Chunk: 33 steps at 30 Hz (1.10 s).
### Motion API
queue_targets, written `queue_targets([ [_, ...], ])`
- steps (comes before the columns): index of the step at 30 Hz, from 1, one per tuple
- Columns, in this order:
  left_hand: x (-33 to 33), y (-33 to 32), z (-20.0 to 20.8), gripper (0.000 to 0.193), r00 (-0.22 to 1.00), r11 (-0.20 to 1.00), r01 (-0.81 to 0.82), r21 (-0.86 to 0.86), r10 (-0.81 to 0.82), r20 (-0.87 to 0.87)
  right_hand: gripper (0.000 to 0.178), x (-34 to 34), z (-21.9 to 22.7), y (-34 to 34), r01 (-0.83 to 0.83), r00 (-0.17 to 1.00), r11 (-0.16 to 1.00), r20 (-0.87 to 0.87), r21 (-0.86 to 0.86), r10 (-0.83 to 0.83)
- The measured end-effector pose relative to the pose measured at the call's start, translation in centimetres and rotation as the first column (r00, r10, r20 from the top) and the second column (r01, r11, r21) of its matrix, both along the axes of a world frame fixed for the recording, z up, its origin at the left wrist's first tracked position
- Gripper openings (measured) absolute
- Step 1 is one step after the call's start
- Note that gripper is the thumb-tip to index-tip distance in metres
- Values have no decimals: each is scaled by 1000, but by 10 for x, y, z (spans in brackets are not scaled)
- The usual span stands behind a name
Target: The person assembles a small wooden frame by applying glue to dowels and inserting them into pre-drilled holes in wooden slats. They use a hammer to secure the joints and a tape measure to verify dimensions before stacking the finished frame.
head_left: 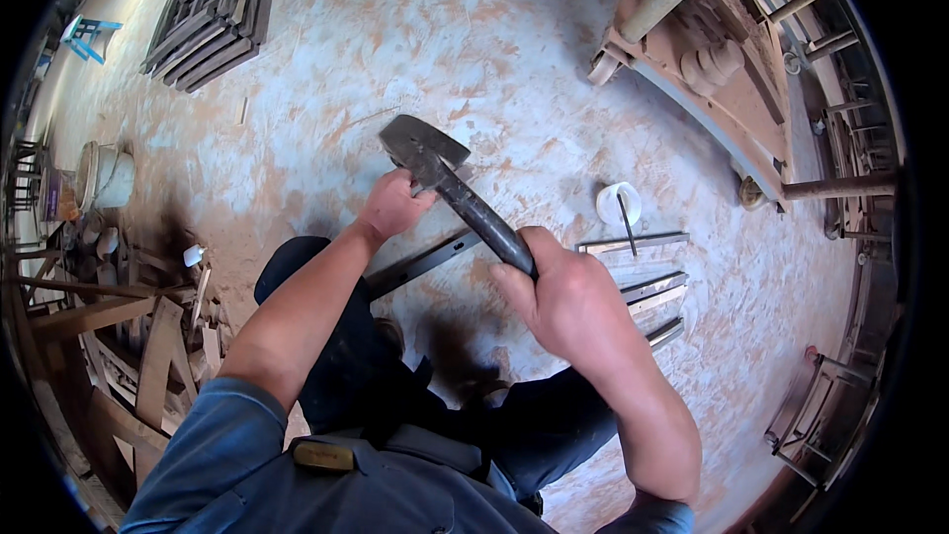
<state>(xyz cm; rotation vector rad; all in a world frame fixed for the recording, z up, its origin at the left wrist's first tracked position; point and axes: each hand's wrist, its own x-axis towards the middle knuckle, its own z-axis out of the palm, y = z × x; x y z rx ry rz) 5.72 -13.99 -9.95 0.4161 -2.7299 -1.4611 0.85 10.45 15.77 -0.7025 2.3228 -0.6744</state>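
My right hand (pixel 568 287) is wrapped round the dark handle of a hammer (pixel 484 222). Its broad, wedge-like dark metal head is raised in front of me and covers part of my left hand (pixel 395 203). The left fingers are curled closed just behind that head; whatever they hold is hidden. Below the hands, a dark wooden bar (pixel 420 265) with small slots lies slantwise beside my left knee, partly covered by my leg and the hammer handle. To the right of my right hand, several dark and pale wooden strips (pixel 652 292) rest on the floor.
A white tub (pixel 619 204) with a thin stick stands beyond the strips. Stacked dark wooden frames (pixel 213 15) lie at the far left, near a blue stool (pixel 91 37). A wheeled cart (pixel 692 104) carries wood at far right. A bucket (pixel 109 176) and scrap wood (pixel 148 356) are left.
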Motion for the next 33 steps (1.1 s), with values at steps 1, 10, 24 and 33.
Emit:
queue_targets([
  [1, 1, -2, -5, 29, 1000, 1000, 15, -5, -15, 6, 31, -1, 1, 0, -15, 1000, 1000, -1, -1, 15],
  [10, 0, 1, -9, 29, 1000, 999, 10, 32, -9, -22, 32, -4, -4, 2, -28, 999, 1000, -20, 14, 28],
  [24, 2, -1, -16, 26, 999, 1000, 23, 9, -23, -44, 33, -9, 21, -2, -5, 1000, 1000, 10, 7, 5],
  [33, 4, -1, -10, 29, 998, 996, 51, 69, -48, -39, 33, -11, 5, -5, -89, 995, 993, -44, 74, 92],
])
